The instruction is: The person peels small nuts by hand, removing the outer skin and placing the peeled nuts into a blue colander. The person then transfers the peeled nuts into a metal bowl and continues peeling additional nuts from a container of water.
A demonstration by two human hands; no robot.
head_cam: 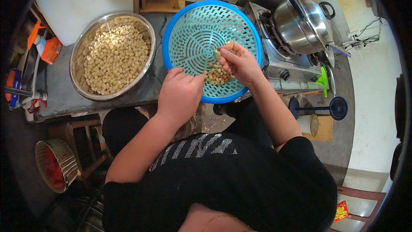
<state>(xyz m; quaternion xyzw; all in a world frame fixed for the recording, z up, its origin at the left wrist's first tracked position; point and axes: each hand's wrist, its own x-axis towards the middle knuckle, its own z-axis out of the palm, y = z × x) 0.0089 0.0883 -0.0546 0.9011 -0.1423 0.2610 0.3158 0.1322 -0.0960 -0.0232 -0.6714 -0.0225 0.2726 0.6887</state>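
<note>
A blue-rimmed plastic colander (pixel 211 32) with a pale turquoise perforated inside sits in front of me. Tan and greenish beans (pixel 219 74) lie in a small heap near its front side. Over this heap, my right hand (pixel 239 62) pinches a pale green bean (pixel 217 53) between thumb and forefinger; fingers partly cover it. My left hand (pixel 181 95) is curled over the colander's front left rim, its thumb close to the heap. Its fingertips are hidden, so whether it grips anything cannot be told. Left of the colander, a steel bowl (pixel 74 67) holds many pale, peeled-looking beans (pixel 116 59).
To the right, a lidded steel pot (pixel 297 25) stands on a gas stove (pixel 283 66). An orange spray bottle (pixel 48 48) is at the far left of the grey counter (pixel 59 87). Below are a slatted plastic basket (pixel 69 161), a wooden stool (pixel 91 148) and scraps on the floor (pixel 214 122).
</note>
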